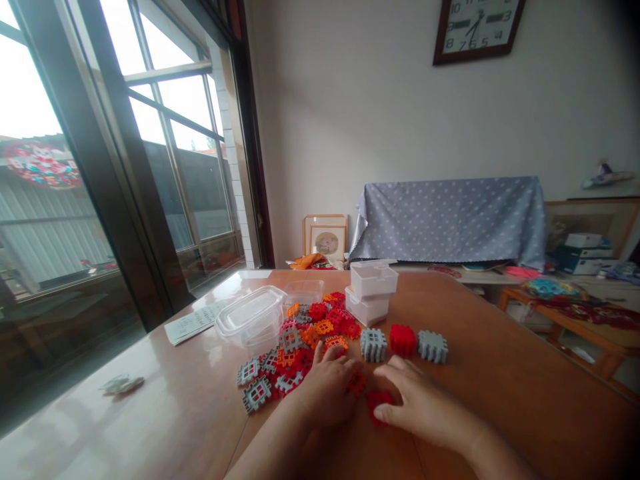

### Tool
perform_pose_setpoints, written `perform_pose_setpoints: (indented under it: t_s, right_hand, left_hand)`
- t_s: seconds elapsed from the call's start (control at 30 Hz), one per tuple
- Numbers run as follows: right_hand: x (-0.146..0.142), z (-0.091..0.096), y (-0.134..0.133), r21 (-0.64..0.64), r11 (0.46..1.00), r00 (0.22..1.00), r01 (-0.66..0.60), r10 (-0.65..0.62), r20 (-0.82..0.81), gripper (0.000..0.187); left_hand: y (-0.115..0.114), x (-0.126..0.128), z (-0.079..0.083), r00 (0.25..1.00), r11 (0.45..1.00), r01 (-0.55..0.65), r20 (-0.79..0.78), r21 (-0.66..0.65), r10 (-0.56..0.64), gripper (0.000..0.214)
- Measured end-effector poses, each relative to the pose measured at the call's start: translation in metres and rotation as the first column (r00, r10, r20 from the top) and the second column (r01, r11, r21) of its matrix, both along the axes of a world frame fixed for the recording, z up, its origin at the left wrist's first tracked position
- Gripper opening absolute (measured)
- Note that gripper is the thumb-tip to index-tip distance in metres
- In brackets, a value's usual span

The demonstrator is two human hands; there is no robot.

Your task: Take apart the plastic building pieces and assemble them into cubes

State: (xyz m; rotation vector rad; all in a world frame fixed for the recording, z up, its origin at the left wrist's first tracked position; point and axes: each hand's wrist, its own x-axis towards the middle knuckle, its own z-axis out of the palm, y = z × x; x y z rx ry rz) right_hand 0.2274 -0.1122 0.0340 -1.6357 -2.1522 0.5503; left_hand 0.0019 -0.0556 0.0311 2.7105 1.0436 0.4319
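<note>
My left hand (330, 387) lies over the near right side of a loose pile of notched plastic building pieces (303, 360), with its fingers stretched apart. A red piece (357, 383) shows beside its fingers, partly covered. My right hand (420, 403) curves round a red notched block (379, 404) low over the table, thumb on the near side and fingers on the far side. Past my right hand stand a grey stack (373, 345), a red stack (403, 341) and another grey stack (433, 347) of such pieces in a row.
Two white plastic boxes (371, 293) are stacked behind the pile. A clear lidded container (253, 317) stands left of it, near a written sheet (195, 323). A small plastic packet (121, 384) lies on the glossy brown table (500, 360). Glass doors stand at left.
</note>
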Motion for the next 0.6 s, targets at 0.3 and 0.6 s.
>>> perform_pose_setpoints:
  t_s: [0.3,0.6]
  right_hand:
    - [-0.010,-0.005,0.000,-0.015,1.000,1.000,-0.015,0.015,0.001,0.023]
    - [-0.020,-0.009,0.005,0.074,0.997,0.990,-0.037,0.046,-0.135,0.027]
  left_hand:
    - [0.004,0.003,0.001,0.995,0.997,-0.071,0.068,0.035,0.069,0.041]
    - [0.003,0.005,0.008,0.911,0.997,-0.075,0.404,-0.035,0.083,0.054]
